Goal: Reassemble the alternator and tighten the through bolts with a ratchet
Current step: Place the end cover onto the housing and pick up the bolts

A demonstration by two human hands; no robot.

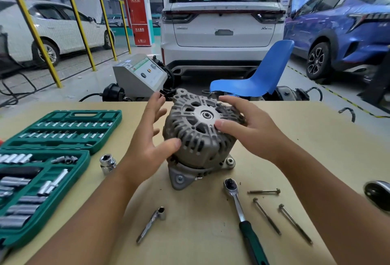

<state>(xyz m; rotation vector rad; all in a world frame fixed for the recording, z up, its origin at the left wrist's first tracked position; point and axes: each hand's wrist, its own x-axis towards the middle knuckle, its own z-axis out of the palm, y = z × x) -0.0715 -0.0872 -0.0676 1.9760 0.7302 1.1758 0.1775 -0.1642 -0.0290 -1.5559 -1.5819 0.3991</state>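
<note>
The alternator (200, 138) is sitting on the bench (316, 138) between the two hands, tilted so its ribbed end housing is facing up toward the person. The left hand (152, 138) is resting against the housing's left flank, fingers (157, 104) spread apart and fairly straight, the thumb pressing on the ribs. The right hand (249, 125) is lying over the upper right edge, its fingers curling round the rim and the thumb pushing on the face near the shaft. This looks like seating or aligning the two halves so the bolt holes line up, judging by the steadying grip from both sides.

Below the right fingers, three through bolts (266, 215) are lying loose on the bench, just beside the ratchet (242, 216), likely kept within reach for fitting next. Nearer the person than the left fingers lies a socket on an extension (150, 223); left of them, a loose socket (107, 163) and the open green socket case (42, 169).
</note>
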